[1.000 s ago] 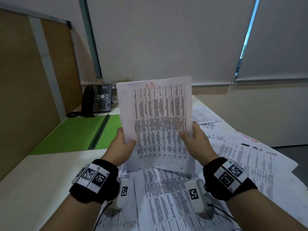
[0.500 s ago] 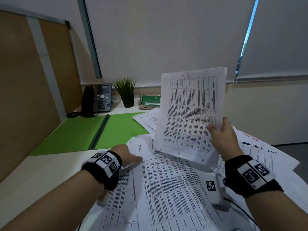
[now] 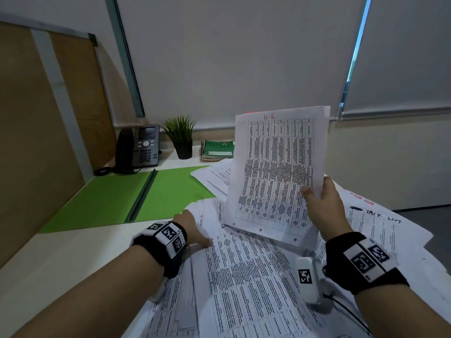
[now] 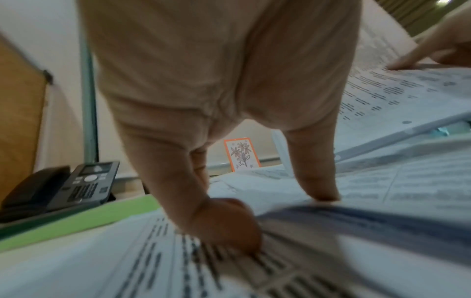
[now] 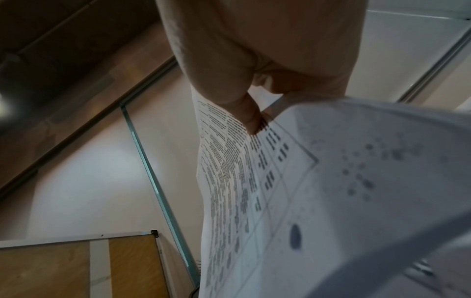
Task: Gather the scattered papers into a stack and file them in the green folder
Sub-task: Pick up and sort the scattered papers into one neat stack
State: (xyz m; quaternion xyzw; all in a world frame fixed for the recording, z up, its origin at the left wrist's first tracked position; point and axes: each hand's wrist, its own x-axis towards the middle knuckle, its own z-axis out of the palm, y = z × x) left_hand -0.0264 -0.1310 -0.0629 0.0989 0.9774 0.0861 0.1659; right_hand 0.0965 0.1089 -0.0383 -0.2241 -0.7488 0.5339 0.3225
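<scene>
My right hand (image 3: pixel 314 193) pinches the lower right edge of a paper stack (image 3: pixel 278 172) headed "H.R." and holds it upright above the desk; the thumb (image 5: pixel 251 119) lies on the printed side of the stack (image 5: pixel 293 191). My left hand (image 3: pixel 195 230) is down on the scattered papers (image 3: pixel 244 276) near their left edge. In the left wrist view the left hand (image 4: pixel 275 213) pinches a curling sheet (image 4: pixel 356 227) between thumb (image 4: pixel 316 177) and curled fingers (image 4: pixel 229 225). The green folder (image 3: pixel 117 198) lies open and flat, to the left behind my left hand.
A desk phone (image 3: pixel 144 147), a small potted plant (image 3: pixel 180 137) and a green notebook (image 3: pixel 218 150) stand along the back wall. A wooden partition (image 3: pixel 48 130) bounds the desk on the left. More sheets (image 3: pixel 380 223) spill towards the right edge.
My left hand has let go of the stack and dropped to the papers on the desk. My right hand has carried the stack to the right, alone.
</scene>
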